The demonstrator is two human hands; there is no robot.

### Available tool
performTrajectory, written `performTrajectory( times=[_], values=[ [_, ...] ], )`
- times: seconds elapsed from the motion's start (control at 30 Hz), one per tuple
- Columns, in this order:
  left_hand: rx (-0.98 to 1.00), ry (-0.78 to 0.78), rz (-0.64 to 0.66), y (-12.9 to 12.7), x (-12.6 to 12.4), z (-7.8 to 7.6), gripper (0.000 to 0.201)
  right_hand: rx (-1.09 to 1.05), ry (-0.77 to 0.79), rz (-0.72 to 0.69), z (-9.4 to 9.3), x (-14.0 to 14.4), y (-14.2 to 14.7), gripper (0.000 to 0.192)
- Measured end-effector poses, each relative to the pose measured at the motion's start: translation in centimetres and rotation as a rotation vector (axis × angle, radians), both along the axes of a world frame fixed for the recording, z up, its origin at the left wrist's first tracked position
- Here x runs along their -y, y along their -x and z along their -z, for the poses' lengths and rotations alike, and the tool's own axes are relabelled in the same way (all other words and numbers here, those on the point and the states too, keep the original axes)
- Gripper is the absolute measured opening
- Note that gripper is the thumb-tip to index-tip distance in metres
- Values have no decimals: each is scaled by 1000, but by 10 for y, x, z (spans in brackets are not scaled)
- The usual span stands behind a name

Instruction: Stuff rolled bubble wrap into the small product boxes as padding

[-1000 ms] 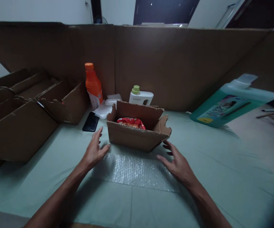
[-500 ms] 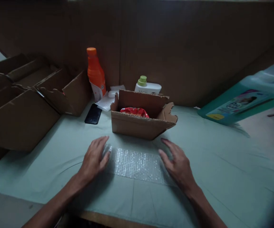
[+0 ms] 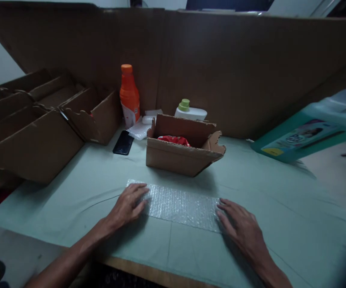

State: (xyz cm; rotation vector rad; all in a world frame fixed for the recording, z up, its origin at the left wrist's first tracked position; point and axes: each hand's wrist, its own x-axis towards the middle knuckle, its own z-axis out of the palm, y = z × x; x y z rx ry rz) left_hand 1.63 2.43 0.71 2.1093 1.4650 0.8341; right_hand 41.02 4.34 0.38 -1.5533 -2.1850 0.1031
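- The sheet of bubble wrap (image 3: pixel 180 205) lies flat on the counter (image 3: pixel 266 208), clear and pebbled, just in front of the open cardboard box (image 3: pixel 182 150).
- Your left hand (image 3: pixel 128 205) rests palm down on its left end, fingers spread and gripping nothing.
- Your right hand (image 3: pixel 242 226) lies flat at its right end, fingers loose, also gripping nothing.
- The counter is covered in pale green cloth; a tall cardboard wall (image 3: pixel 221 68) backs it.
- The room is dim.
- A red packet (image 3: pixel 174 140) sits in the box, mostly hidden by the front wall.
- The white bottle (image 3: pixel 190 111) behind is partly hidden.
- The teal jug (image 3: pixel 308 130) at right is blurred.
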Motion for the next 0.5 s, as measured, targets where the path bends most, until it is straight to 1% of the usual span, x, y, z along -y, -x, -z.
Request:
performTrajectory(
  times=[0.03,0.07,0.13,0.17,0.23,0.3,0.33,0.4,0.5],
  values=[
    [55,-26,-65,-1,-9,-4,40,-46,-5,26,-6,-7,-1,34],
    [109,-45,-137,-5,-20,-10,47,-111,3,35,-13,-16,5,37],
    [202,-43,-248,-16,-47,-21,65,-266,58,33,-25,-42,29,46],
    [237,-30,-281,-23,-62,-26,73,-339,91,30,-31,-58,44,50],
    [284,-9,-288,-34,-86,-33,86,-433,132,22,-37,-85,70,55],
    [297,7,-257,-37,-97,-33,91,-459,140,8,-38,-100,79,55],
    [286,12,-253,-34,-96,-30,91,-461,143,7,-37,-102,75,55],
    [192,17,-265,-20,-82,-21,86,-429,153,5,-30,-93,56,52],
    [-103,0,-304,10,-39,0,70,-257,153,39,-13,-63,12,48]
  ],
)
